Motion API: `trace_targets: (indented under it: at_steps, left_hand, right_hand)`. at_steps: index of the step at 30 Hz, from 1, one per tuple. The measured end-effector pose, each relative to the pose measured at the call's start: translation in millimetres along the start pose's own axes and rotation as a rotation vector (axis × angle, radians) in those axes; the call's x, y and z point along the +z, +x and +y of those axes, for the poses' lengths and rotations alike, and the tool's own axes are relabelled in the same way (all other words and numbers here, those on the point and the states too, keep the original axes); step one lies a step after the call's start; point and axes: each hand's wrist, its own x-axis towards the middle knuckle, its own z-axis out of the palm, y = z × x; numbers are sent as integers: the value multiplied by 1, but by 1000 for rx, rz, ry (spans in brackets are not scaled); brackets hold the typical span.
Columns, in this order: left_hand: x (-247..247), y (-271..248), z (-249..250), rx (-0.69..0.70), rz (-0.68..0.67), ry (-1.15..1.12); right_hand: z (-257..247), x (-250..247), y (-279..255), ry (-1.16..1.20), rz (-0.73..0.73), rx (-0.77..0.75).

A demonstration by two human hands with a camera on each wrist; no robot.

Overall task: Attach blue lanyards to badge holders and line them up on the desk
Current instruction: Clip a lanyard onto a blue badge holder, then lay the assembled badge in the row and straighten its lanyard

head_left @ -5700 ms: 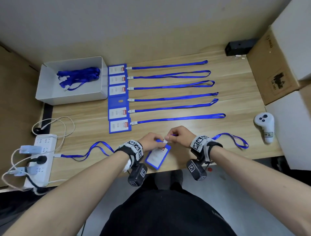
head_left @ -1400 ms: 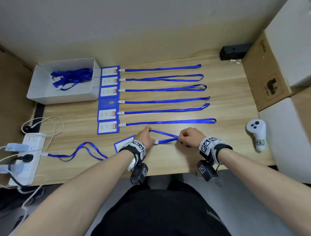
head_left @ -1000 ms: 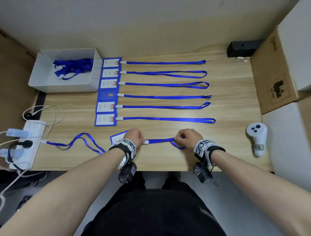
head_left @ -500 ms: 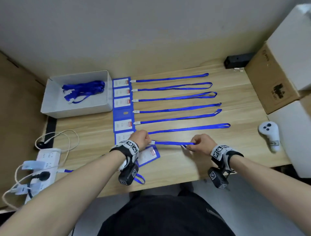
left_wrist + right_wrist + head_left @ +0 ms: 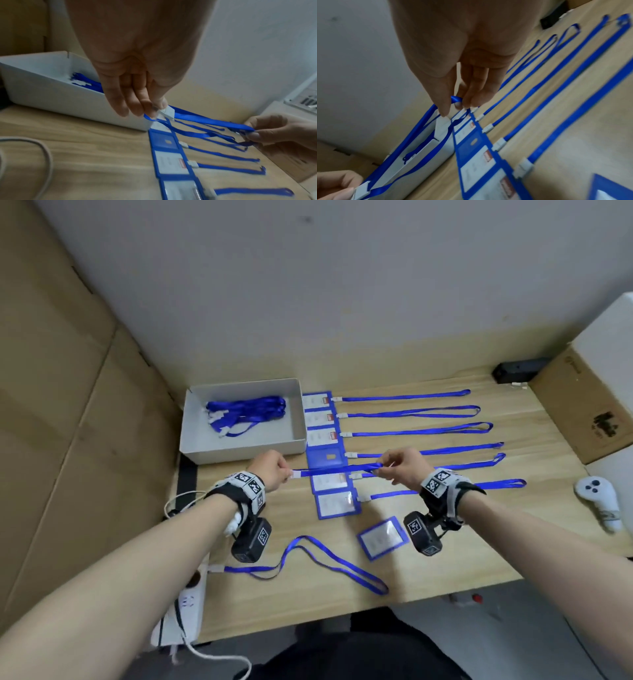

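A blue lanyard point(image 5: 335, 471) is stretched in the air between both hands, above the row of badge holders point(image 5: 329, 481). My left hand point(image 5: 286, 474) pinches its white clip point(image 5: 167, 113). My right hand point(image 5: 383, 469) pinches the folded strap end point(image 5: 455, 100). Several badge holders with lanyards attached lie lined up beside the white box point(image 5: 191, 436). One loose badge holder point(image 5: 382, 537) lies on the desk below my right wrist, with no lanyard on it. Another loose lanyard point(image 5: 329, 559) curls near the desk's front edge.
The white box holds spare lanyards point(image 5: 246, 414). A power strip point(image 5: 186, 607) and white cable point(image 5: 178, 499) sit at the front left. A white controller point(image 5: 597, 498), a cardboard box point(image 5: 589, 412) and a black device point(image 5: 517, 369) stand at the right.
Both hands have risen from the desk front and moved back over the row, carrying the lanyard. The badge holder that was by my left hand now lies alone on the desk.
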Motion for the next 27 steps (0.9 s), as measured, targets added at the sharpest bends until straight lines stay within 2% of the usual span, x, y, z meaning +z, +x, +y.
trace_targets:
  at_steps: [3,8,11,14,17,21,27]
  left_hand:
    - [-34,5,-25,-18,64,-41]
    - [-77,18,-48,-81,159,-70]
    - [-97,31,-63,-138,222,-118]
    - [-111,50,-75,-177,226,-140]
    - [-124,73,-86,-226,219,-136]
    - [-128,118,-106,-325,115,-36]
    - [-119,165,-121,-386,-170,222]
  right_hand:
    - [-43,19,21,-50,-20,-41]
    - [-94,43,55,-138,60,-121]
    - [-124,55,80,-175,26,-162]
    - [-144,65,106,-230,7,-196]
    - [-161,76,139,-415,-26,-229]
    - [-175,92,185,-591,-93,-239]
    - [-177,129,241,-1002,-372,-258]
